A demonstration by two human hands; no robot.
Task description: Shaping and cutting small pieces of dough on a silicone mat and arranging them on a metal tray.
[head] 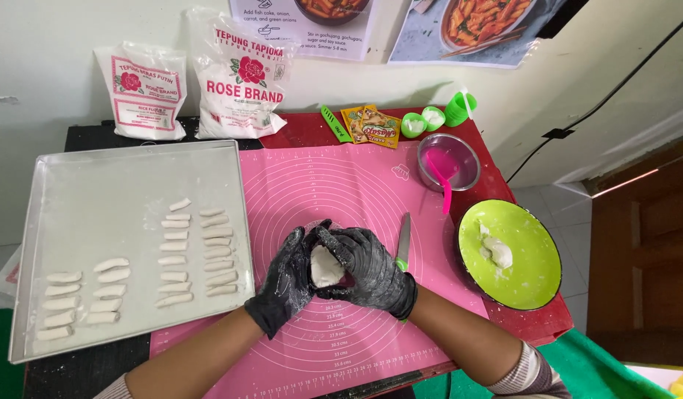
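Both my hands wear black gloves dusted with flour and are cupped together around a white lump of dough (325, 267) over the pink silicone mat (334, 185). My left hand (288, 281) presses the lump from the left. My right hand (367, 270) curls over it from the right and above. A knife (403, 244) with a green handle lies on the mat just right of my right hand.
A floured metal tray (98, 185) at left holds several short dough sticks (175, 258) in rows. A green plate (533, 251) with dough pieces sits at right. Behind it are a steel bowl (460, 159) with a pink spatula, green measuring cups, sachets, and two flour bags (238, 77) against the wall.
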